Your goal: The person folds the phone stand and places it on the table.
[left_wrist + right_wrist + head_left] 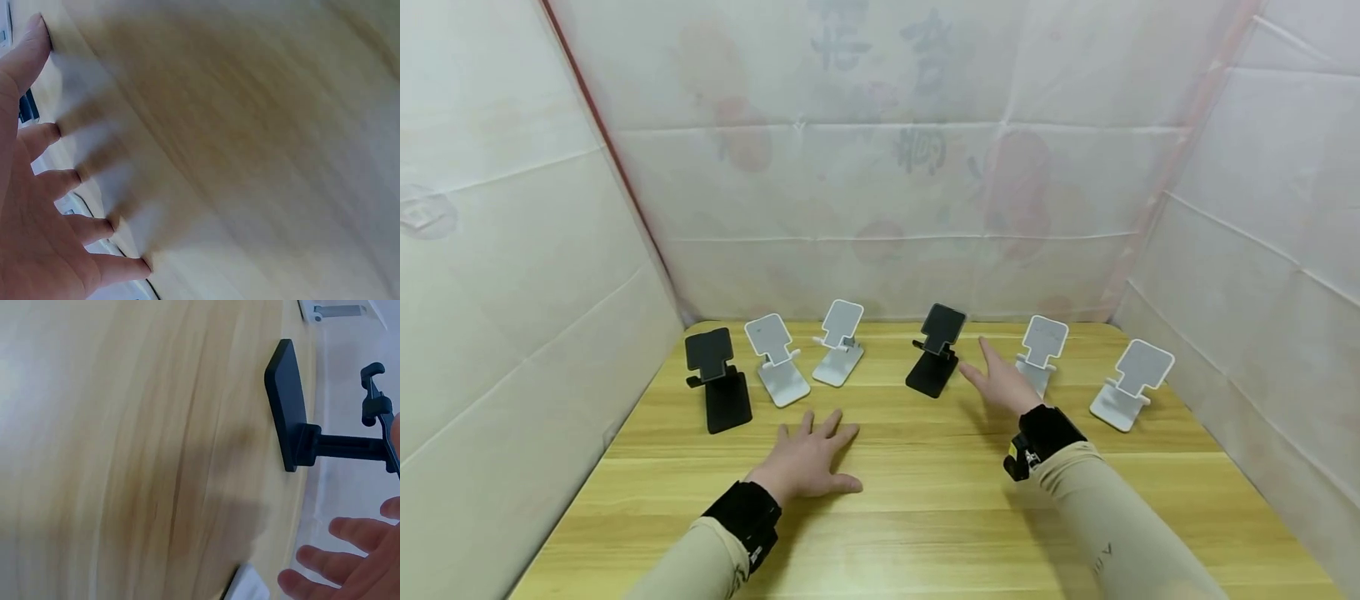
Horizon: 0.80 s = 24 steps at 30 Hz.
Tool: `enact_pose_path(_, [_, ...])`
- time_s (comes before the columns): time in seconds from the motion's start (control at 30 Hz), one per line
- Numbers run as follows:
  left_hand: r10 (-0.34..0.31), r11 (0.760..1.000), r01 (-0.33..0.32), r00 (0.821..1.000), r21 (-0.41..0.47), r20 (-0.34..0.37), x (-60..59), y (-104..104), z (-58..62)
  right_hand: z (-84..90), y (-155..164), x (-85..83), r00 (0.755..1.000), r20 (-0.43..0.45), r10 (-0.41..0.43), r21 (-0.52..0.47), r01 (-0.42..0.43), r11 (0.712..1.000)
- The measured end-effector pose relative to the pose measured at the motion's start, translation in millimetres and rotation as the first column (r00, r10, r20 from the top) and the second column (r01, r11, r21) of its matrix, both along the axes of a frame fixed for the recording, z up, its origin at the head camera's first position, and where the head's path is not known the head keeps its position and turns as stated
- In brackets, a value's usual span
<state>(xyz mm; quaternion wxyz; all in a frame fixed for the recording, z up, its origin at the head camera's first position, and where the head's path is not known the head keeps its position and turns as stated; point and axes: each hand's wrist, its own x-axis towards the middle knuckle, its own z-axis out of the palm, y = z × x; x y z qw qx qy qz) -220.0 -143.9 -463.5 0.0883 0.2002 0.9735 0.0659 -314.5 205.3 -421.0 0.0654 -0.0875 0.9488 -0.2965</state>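
Right hand (1000, 382) with fingers straight and released, holding nothing, reaching toward black phone stand (934, 360) at far centre of wooden table (925, 492). Better to approach slowly and take the neck, not the thin plate, to avoid tipping. Left hand (808, 458) flat on table, fingers spread. Stand upright, long axis vertical, plate facing near side, leaning back.

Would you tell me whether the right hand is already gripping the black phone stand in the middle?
No, the right hand hovers open beside the black phone stand, touching nothing.
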Motion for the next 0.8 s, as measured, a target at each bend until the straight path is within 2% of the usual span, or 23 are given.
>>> enact_pose_path(0.27, [-0.011,1.0,0.011,1.0,-0.018,0.004,0.0,3,3.2,-4.2,-2,-12.1,0.996,0.079,-0.03,-0.111,0.039,0.993])
enact_pose_path(0.43, [-0.011,0.999,0.012,1.0,-0.035,0.004,-0.7,4,4.2,-3.8,-5,-16.1,0.989,0.143,-0.036,-0.23,0.069,0.971])
enact_pose_path(0.53, [-0.008,0.999,0.008,1.0,-0.037,0.007,-0.5,5,4.6,-4.6,-9,-20.0,0.975,0.223,-0.006,-0.371,0.091,0.924])
enact_pose_path(0.63, [-0.006,0.999,0.006,1.0,-0.035,0.01,-0.5,4,5.0,-4.1,-14,-24.2,0.949,0.313,0.035,-0.521,0.141,0.842])
enact_pose_path(0.8, [0.0,1.0,0.001,1.0,-0.03,0.016,-1.0,4,6.1,1.3,-21,-26.0,0.933,0.35,0.086,-0.649,0.176,0.74])
